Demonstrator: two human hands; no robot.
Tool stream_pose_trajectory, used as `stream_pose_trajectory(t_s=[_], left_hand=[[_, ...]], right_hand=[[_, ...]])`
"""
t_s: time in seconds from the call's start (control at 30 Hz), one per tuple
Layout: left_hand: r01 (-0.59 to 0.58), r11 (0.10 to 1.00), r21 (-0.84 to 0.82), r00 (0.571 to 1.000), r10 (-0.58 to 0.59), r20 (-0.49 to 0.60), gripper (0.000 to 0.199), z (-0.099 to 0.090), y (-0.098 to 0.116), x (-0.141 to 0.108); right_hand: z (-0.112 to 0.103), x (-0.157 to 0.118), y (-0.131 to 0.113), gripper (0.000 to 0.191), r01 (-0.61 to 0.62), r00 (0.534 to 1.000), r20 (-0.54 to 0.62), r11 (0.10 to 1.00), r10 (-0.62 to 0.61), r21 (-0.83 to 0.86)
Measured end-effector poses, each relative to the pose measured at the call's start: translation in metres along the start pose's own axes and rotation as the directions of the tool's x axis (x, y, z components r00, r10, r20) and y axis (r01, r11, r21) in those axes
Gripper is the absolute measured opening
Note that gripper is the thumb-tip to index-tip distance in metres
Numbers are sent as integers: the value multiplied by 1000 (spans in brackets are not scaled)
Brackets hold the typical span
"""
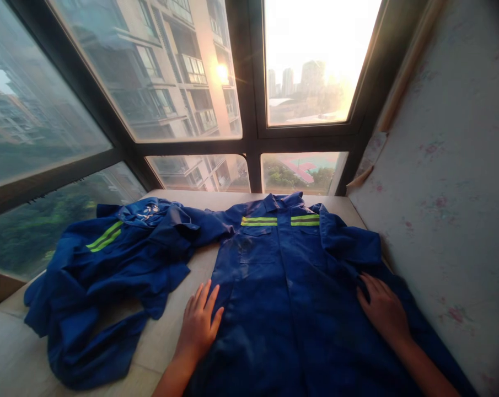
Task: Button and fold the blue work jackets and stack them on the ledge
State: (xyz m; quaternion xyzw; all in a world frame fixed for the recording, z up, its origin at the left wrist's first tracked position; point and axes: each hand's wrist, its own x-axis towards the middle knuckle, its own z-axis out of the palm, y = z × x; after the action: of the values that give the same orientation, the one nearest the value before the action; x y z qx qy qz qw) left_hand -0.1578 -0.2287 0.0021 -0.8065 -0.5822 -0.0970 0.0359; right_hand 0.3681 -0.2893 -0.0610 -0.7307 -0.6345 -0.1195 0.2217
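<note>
A blue work jacket (pixel 269 298) with yellow-green reflective strips across the chest lies front up on the pale window ledge, its collar toward the window. My left hand (pixel 200 321) rests at the jacket's left edge, fingers stretched out and slightly spread. On the right side, my right hand (pixel 382 309) lies on the cloth near the sleeve, fingers extended and nothing gripped. A second blue work garment (pixel 108 275) with a similar strip lies crumpled to the left; one sleeve of the spread jacket reaches over to it.
Dark-framed windows (pixel 249 146) rise behind and to the left of the ledge (pixel 170 331), with low sun shining in. At the right stands a wall with flowered wallpaper (pixel 443 209), peeling near the window frame.
</note>
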Motion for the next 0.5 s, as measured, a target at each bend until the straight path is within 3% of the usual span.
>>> stream_pose_trajectory(t_s=[0.13, 0.37, 0.5], left_hand=[[-96, 995, -36, 989, 99, 110, 59, 2, 13, -22], [-85, 996, -34, 988, 89, 126, 58, 4, 30, -6], [-10, 969, -247, 996, 33, 85, 55, 3, 9, 10]], right_hand=[[5, 14, 4, 42, -14, 1000, 12, 1000, 14, -10], [12, 32, 16, 46, -52, 997, 50, 998, 54, -26], [2, 38, 4, 48, -109, 994, -8, 988, 109, -113]])
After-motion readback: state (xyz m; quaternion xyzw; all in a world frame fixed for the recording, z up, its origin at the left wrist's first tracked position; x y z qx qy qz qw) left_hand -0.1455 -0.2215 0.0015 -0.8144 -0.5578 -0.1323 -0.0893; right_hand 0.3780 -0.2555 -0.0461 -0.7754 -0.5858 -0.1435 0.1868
